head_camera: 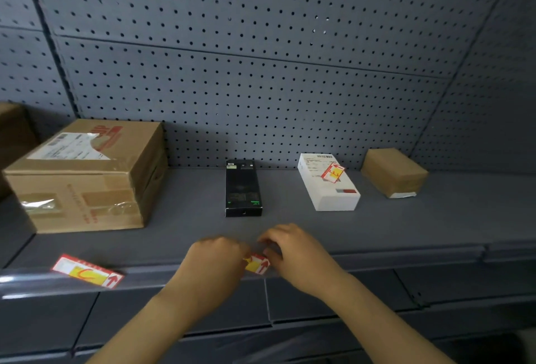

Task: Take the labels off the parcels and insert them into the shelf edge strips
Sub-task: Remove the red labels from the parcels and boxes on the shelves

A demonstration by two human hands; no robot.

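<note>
Centrally, at the front edge of the grey shelf [406,218], a small label [256,265] is pinched between the left hand [216,262] and the right hand [293,250]. Both grips are closed on it, the left hand's fingers curled at its left end and the right hand's fingers at its right end. The label is seen as a red-bordered card with a yellow field and a red arrow on white at its right side; most of it is covered by the fingers. It is held just at the shelf edge strip [377,265], though whether it sits inside the strip cannot be told.

A second label [87,271] of the same red, yellow and white design, longer in view and tilted, lies at the strip well to the left. A third label [333,173] is seen lying tilted on top of the white box [330,189].

Behind the hands stands a black box [243,188]. A large cardboard parcel [87,178] with a white shipping slip on top rests at the left, and a small brown parcel [393,172] at the right, near the pegboard back wall [261,59].
</note>
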